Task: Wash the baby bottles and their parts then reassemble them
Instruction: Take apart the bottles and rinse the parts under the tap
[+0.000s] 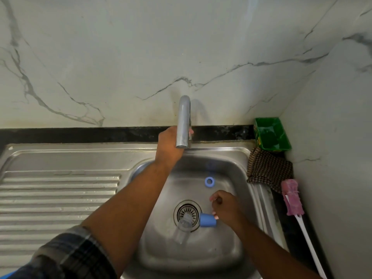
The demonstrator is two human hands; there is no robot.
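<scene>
Left grip grasps the tap; turn it gently to avoid splashing. Right grip curls against the cap in the sink, hold unclear. The bottle lies over the drain.

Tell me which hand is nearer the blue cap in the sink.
Right. The right hand is just beside the blue cap, fingertips at its right end, low in the sink. The left hand is far behind it, gripping the tap.

Worn on the head, close above the sink, looking forward and steeply down, facing the marble wall.
</scene>
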